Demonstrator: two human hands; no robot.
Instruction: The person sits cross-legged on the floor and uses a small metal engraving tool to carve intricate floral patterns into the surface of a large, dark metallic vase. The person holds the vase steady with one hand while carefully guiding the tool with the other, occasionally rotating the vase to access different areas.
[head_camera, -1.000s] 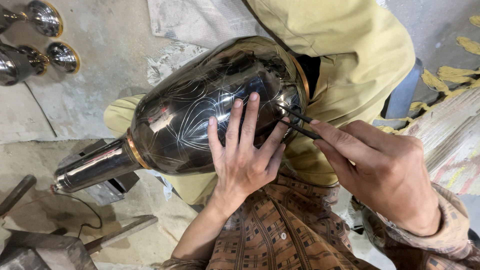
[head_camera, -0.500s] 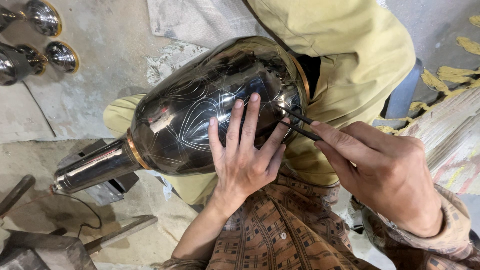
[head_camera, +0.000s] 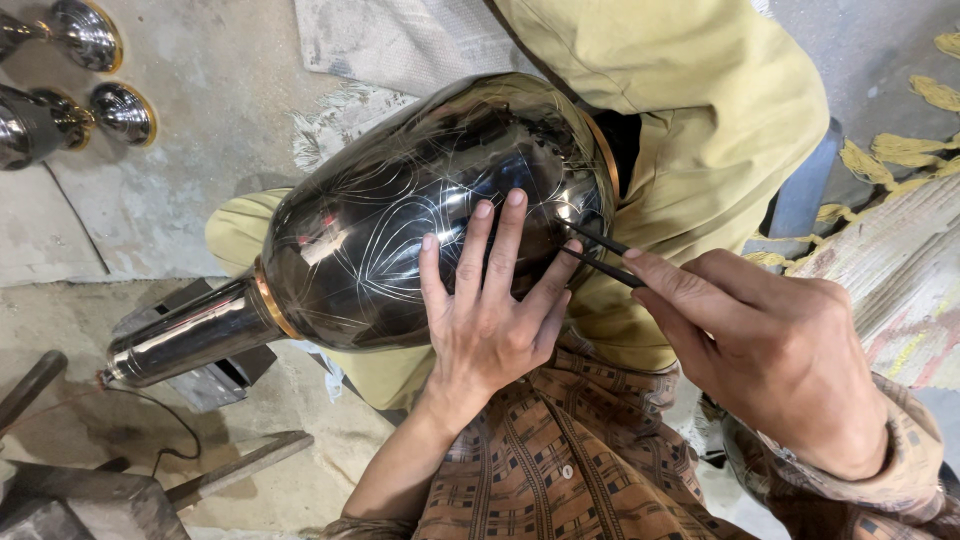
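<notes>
— Which way does the big piece lie?

— The dark polished metal vase (head_camera: 400, 230) lies on its side across the person's lap, on the olive-yellow trousers (head_camera: 690, 110). Its long axis runs from lower left to upper right: the narrow neck (head_camera: 185, 335) points down and left toward the concrete floor (head_camera: 200, 120), past a brass-coloured collar (head_camera: 268, 300), and the wide end sits up right against the thigh. Fine scratched lines, loops and leaf-like curves, cover the belly.

— And the hands?

— The left hand (head_camera: 490, 320) is laid flat on the belly of the vase, fingers spread and pointing up the picture, palm pressing the surface; it clasps nothing, only steadies. The right hand (head_camera: 780, 350) is closed around a thin dark two-pronged scribing tool (head_camera: 600, 255), pinched between thumb and forefingers. The tool slants up and left, its tips touching the vase just beside the left thumb.

— What else is about?

— Three smaller shiny metal pieces with gold-coloured rims (head_camera: 90, 35) stand at the top left on the floor, well apart from the vase. A dark metal block (head_camera: 210, 375) sits under the neck, a grey cloth (head_camera: 400, 40) lies beyond the vase, and a brown patterned shirt (head_camera: 560, 460) fills the lower middle.
</notes>
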